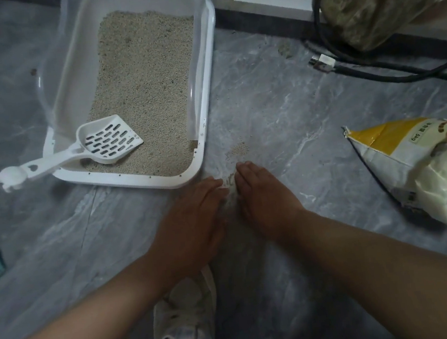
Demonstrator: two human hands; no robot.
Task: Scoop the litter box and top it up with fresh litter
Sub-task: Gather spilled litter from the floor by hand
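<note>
**Desk:** What does the head view show?

**Photographer:** A person crouches on a grey marbled floor (309, 119). The left hand (194, 215) and right hand (263, 201) lie flat on the floor side by side, palms down, fingers (245, 171) straight and together, gripping nothing. A narrow gap separates them, with a thin trail of spilled litter (238, 150) in it and just ahead of the fingertips.

**Desk:** And the box?

**Photographer:** The litter box (133, 177) sits ahead and to the left, its near right corner just beside the left hand's fingertips. Its long axis runs away from the person, leaning slightly right. The scoop (109, 141) rests in the near left corner, its head on the litter, its handle poking out over the rim to the left.

**Desk:** Which hand is closer?

**Photographer:** The left one, to both box and scoop. The litter bag (413, 163) lies open on the floor well to the right, so it falls to the right hand.

**Desk:** The move ahead?

**Photographer:** Likely a gathering of the spill between the two palms; the grains lie straight ahead of the fingers, the box ahead and to the left.
</note>
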